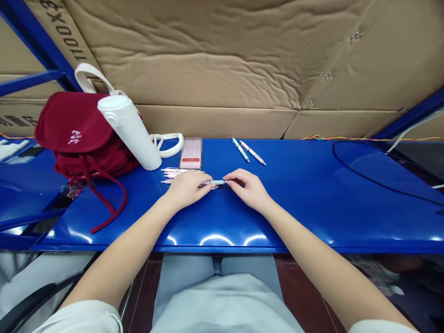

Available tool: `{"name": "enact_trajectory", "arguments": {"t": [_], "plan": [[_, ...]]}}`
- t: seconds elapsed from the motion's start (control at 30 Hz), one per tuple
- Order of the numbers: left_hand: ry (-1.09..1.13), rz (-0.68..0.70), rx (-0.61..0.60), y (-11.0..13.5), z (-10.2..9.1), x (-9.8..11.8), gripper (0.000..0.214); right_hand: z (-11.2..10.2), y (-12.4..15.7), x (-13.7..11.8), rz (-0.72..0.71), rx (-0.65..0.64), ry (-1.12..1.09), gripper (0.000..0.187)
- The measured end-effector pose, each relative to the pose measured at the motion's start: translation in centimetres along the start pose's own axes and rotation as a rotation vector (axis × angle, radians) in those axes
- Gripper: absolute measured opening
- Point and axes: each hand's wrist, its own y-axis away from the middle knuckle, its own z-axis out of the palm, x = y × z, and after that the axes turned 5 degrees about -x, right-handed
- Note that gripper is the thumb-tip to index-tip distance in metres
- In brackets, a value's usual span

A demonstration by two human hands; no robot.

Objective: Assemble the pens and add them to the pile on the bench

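The person's left hand (187, 188) and right hand (248, 188) meet just above the middle of the blue bench (312, 208); between them, a slim pale green pen (212, 182) lies crosswise, near the centre of the frame; the left hand curls over one end, its fingers hiding part of the barrel; the right hand pinches the other end between thumb and fingertips; the two hands are close together, with the pen bridging the small gap.

Just left of the left hand, a small bunch of pink pens (172, 175) lies on the bench, partly covered by that hand; above the right hand, toward the back edge, a teal pen (240, 150) and a pink pen (253, 152) lie side by side, slanted and nearly touching; a phone (190, 153) with a blurred screen lies at the back, left of them.

Farther toward the upper left, a white bottle (129, 132) leans against a dark red bag (78, 132), with a white cord (166, 144) looped beside it; a black cable (374, 175) curves across the right end of the bench; flattened cardboard (208, 55) fills the top of the frame.
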Motion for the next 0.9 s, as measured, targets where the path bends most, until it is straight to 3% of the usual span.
{"name": "enact_trajectory", "arguments": {"t": [0.43,0.7,0.8,0.9], "plan": [[-0.027,0.024,0.026,0.21,0.32,-0.03,0.028,0.77,0.02,0.52,0.179,-0.039,-0.213,0.017],[-0.011,0.019,0.035,0.28,0.08,-0.04,0.030,0.62,0.07,0.27,0.190,-0.096,-0.333,0.010],[-0.006,0.029,0.049,0.30,0.09,-0.04,0.030,0.56,0.16,0.15,0.200,-0.107,-0.270,0.009],[0.008,0.036,0.043,0.28,0.16,-0.01,0.030,0.43,0.20,-0.03,0.146,-0.116,-0.043,0.018]]}}
